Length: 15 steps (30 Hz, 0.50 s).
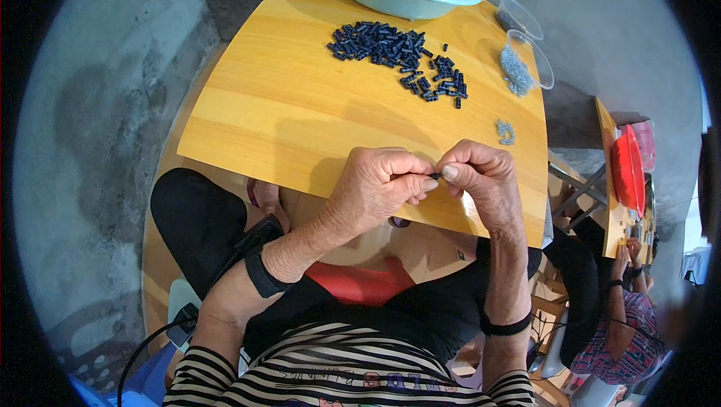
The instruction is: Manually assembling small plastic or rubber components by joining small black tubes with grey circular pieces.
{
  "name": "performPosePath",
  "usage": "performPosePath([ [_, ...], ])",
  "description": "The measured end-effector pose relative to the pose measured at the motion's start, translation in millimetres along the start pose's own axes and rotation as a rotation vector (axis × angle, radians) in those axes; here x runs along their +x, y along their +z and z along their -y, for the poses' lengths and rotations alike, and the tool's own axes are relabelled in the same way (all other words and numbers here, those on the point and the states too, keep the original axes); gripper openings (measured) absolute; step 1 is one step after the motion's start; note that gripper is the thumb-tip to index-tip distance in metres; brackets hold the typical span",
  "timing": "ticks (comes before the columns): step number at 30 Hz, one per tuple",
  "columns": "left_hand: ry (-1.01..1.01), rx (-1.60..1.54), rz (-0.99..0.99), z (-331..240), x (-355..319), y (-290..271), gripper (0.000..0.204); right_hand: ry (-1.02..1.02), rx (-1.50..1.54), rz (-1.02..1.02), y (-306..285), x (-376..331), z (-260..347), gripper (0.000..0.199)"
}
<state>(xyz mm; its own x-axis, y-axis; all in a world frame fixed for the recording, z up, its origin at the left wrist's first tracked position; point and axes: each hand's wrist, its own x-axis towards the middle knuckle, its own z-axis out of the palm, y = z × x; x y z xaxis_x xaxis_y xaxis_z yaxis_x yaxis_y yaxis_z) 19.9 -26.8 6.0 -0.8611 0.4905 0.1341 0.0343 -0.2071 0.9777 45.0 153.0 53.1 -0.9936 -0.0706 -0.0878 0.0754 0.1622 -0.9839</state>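
Over the near edge of the wooden table (248, 118), my two hands meet fingertip to fingertip. My left hand (375, 185) pinches a small black plastic piece (434, 176), mostly hidden by the fingers. Thumb and forefinger of my right hand (484, 174) are pressed together at its end; what they hold, if anything, is too small to make out. Farther back lies a loose pile of short black plastic pieces (383, 45), some scattered toward the right. A few small clear pieces (505, 132) lie on the tabletop beyond my right hand.
A pale turquoise basin (409, 5) full of black pieces stands at the far edge. At the far right are a tub of clear pieces (518, 73) and another clear tub (520, 18). Another person (619, 332) works at a table with a red basin (628, 170).
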Motion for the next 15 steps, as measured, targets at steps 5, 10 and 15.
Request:
performPosePath([
  [5,-0.02,0.039,0.024,0.5,1.6,-1.3,0.011,-0.049,-0.156,-0.005,3.0,0.2,10.1,0.006],
  [10,-0.053,0.045,0.019,0.2,2.5,-2.0,0.011,-0.311,-0.491,-0.016,11.4,-1.4,16.7,0.01],
  [15,-0.063,-0.022,-0.006,-0.7,4.5,-2.6,0.012,-0.225,-0.341,-0.013,10.8,4.0,8.6,0.008],
])
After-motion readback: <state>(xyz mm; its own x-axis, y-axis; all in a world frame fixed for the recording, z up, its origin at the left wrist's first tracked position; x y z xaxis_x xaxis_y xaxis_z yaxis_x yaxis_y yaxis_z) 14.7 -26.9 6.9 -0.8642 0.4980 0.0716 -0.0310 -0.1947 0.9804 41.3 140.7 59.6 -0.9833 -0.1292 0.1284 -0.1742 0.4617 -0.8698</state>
